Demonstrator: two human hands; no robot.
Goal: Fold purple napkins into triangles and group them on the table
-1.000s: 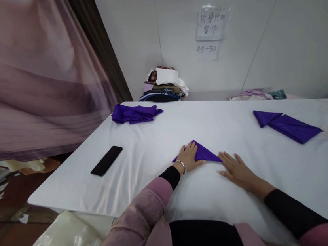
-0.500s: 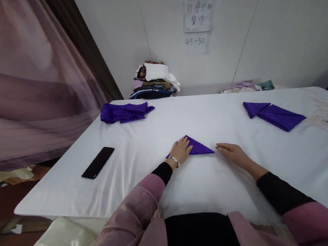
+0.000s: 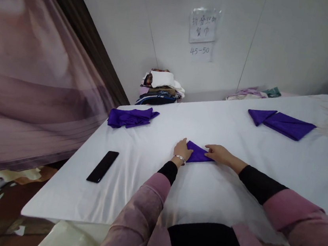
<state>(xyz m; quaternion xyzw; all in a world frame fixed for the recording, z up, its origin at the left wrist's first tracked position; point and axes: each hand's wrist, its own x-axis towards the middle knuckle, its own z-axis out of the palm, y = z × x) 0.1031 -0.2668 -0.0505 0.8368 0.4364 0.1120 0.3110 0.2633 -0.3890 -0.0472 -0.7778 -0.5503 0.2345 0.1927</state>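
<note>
On the table (image 3: 139,200), a cloth (image 3: 197,154) is flanked by the left hand (image 3: 183,150) and right hand (image 3: 219,153), with phone (image 3: 103,166) placed near left, bundle (image 3: 131,118) far left, two cloths (image 3: 286,125) far right.

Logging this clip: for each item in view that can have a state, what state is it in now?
Purple triangular cloth between the hands: folded, lying on the table.
Left hand: at the cloth's left end.
Right hand: at its right corner.
Purple cloth at far left: crumpled.
Purple fabric at right: folded flat.
Black rectangular phone: lying flat, unlit.
White tablecloth: spread, lightly wrinkled.
Multicoloured clothing pile: stacked.
</note>
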